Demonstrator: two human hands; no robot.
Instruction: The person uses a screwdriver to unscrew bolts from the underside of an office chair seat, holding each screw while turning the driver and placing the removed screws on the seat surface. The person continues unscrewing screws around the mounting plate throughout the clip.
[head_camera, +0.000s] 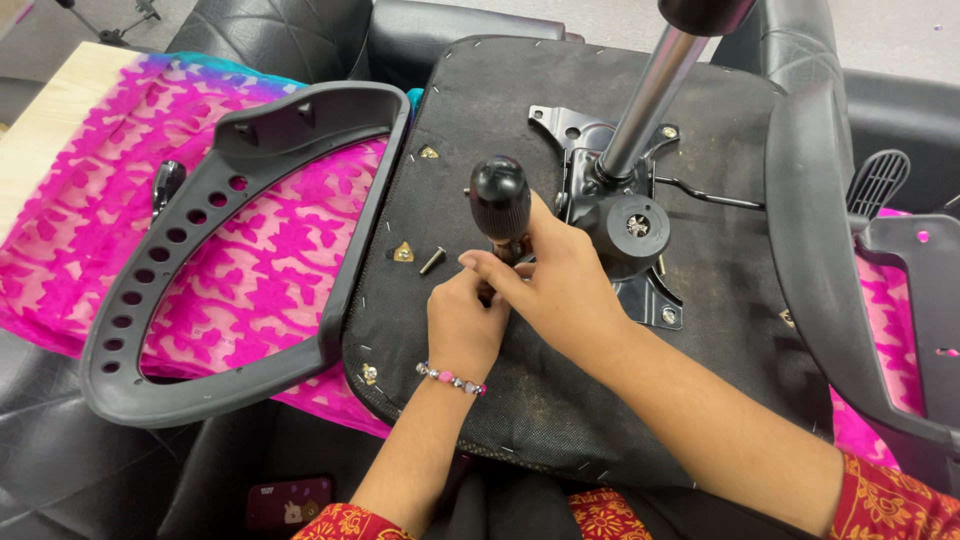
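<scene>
Pink patterned cloth (250, 260) covers the surface at the left and centre of the frame, and on it lies an upturned black chair seat (540, 400), its fabric underside facing the camera. One silver gas cylinder (650, 95) rises from the metal mounting plate (610, 160) toward the upper right. Two curved black armrests show: one armrest frame (215, 250), pierced with a row of holes, lies at the left on the cloth, and another armrest (810, 230) stands along the seat's right edge. One loose screw (432, 261) lies on the seat just left of the hands, beside a small brass-coloured fitting (403, 252). One screwdriver (500, 200) with a round black handle stands nearly upright at the frame's centre. The right hand (560, 285) is wrapped around its shaft just below the handle, fingers closed on it. The left hand (465, 320) sits directly below, fingertips pinched together at the tool's tip; whether they hold a screw there is hidden. A beaded bracelet (452, 378) circles the left wrist.
</scene>
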